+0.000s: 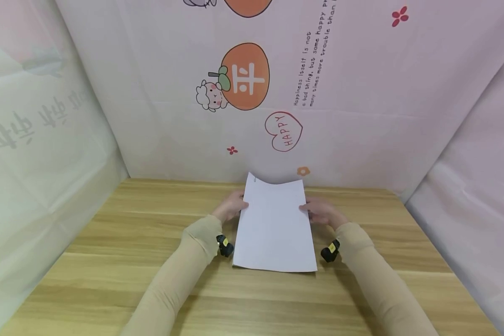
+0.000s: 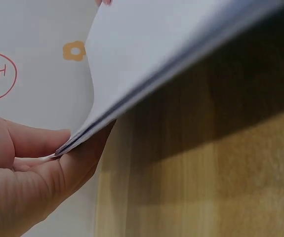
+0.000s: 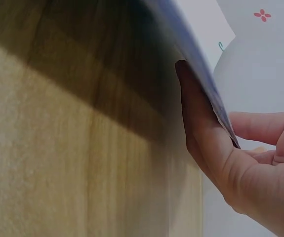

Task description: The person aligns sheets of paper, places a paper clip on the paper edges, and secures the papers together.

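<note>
A stack of white paper sheets (image 1: 275,228) is held upright-lengthwise between both hands, its far edge sagging in the middle. On its far left corner sits a small paper clip (image 1: 255,179), which looks green in the right wrist view (image 3: 221,46). My left hand (image 1: 232,206) pinches the left edge, thumb on top and fingers underneath. At the opposite edge, my right hand (image 1: 321,211) grips the same way, its fingers (image 3: 201,108) spread under the sheets. Both wrist views show a gap and shadow between the stack and the wooden table.
The wood-grain table (image 1: 130,252) runs back to a printed cloth backdrop (image 1: 172,116) right behind the stack. Pale cloth sides (image 1: 42,163) stand at left and right. Small black cameras (image 1: 330,251) are worn at both wrists.
</note>
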The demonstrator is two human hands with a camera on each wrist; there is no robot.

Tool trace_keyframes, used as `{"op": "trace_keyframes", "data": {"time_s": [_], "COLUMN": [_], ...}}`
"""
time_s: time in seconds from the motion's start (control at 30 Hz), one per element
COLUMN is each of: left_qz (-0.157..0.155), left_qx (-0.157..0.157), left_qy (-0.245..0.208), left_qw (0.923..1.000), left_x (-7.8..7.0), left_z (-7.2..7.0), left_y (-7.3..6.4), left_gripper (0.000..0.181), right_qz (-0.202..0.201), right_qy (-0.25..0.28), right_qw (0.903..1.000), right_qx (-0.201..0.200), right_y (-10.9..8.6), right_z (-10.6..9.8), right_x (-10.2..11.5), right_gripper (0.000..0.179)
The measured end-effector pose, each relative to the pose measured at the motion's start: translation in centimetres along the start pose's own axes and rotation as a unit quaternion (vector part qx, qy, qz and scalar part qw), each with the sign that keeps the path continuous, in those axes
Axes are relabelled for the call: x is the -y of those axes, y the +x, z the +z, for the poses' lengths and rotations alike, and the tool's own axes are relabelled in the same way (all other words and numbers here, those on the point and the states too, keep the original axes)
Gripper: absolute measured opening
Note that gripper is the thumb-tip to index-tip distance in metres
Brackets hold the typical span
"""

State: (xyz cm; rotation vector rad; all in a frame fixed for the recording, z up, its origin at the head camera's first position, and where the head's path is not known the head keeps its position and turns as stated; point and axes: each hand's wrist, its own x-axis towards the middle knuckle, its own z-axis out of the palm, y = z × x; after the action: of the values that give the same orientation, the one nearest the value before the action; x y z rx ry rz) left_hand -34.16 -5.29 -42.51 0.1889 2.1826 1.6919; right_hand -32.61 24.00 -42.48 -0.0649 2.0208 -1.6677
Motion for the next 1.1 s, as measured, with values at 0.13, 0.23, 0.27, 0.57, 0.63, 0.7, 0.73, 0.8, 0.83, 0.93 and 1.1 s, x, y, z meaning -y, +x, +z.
{"op": "trace_keyframes", "data": {"time_s": [0.13,0.23,0.27,0.57,0.63,0.7,0.73,0.8,0.83,0.93,1.1], "left_qz": [-0.006,-0.015,-0.019,-0.039,-0.041,-0.042,-0.041,-0.042,-0.042,-0.045,-0.053], "left_qx": [-0.006,-0.011,-0.014,-0.023,-0.019,-0.015,-0.014,-0.013,-0.014,-0.015,-0.016], "left_qy": [-0.003,-0.010,-0.011,-0.017,-0.031,-0.045,-0.049,-0.052,-0.052,-0.049,-0.054], "left_qw": [1.0000,0.9998,0.9997,0.9988,0.9985,0.9980,0.9978,0.9977,0.9977,0.9977,0.9970], "left_x": [0.5,0.8,0.8,1.2,1.4,1.5,1.6,1.7,1.8,1.8,1.8], "left_z": [0.2,0.2,0.2,-0.2,-0.3,-0.5,-0.5,-0.7,-0.8,-1.0,-1.2], "left_y": [0.2,0.3,0.4,0.1,0.1,0.2,0.2,0.2,0.2,0.0,-0.3], "left_gripper": [0.049,0.047,0.046,0.043,0.043,0.044,0.045,0.045,0.045,0.045,0.043], "right_qz": [-0.004,-0.006,-0.007,0.012,0.013,0.014,0.017,0.018,0.019,0.022,0.016], "right_qy": [0.004,0.008,0.008,0.007,0.001,-0.001,0.001,-0.001,0.001,0.001,-0.004], "right_qw": [1.0000,0.9999,0.9998,0.9998,0.9998,0.9997,0.9997,0.9997,0.9997,0.9996,0.9994], "right_qx": [0.007,0.012,0.016,0.014,0.017,0.017,0.015,0.016,0.017,0.017,0.030], "right_y": [0.1,0.1,0.2,0.3,0.2,0.1,0.1,0.1,0.0,0.0,-0.1], "right_z": [-0.2,-0.4,-0.4,-0.9,-1.0,-1.2,-1.2,-1.4,-1.5,-1.6,-2.0], "right_x": [-0.4,-0.5,-0.5,-1.1,-1.1,-1.1,-1.1,-1.1,-1.2,-1.2,-1.3], "right_gripper": [0.049,0.048,0.048,0.042,0.045,0.047,0.048,0.049,0.050,0.050,0.053]}}
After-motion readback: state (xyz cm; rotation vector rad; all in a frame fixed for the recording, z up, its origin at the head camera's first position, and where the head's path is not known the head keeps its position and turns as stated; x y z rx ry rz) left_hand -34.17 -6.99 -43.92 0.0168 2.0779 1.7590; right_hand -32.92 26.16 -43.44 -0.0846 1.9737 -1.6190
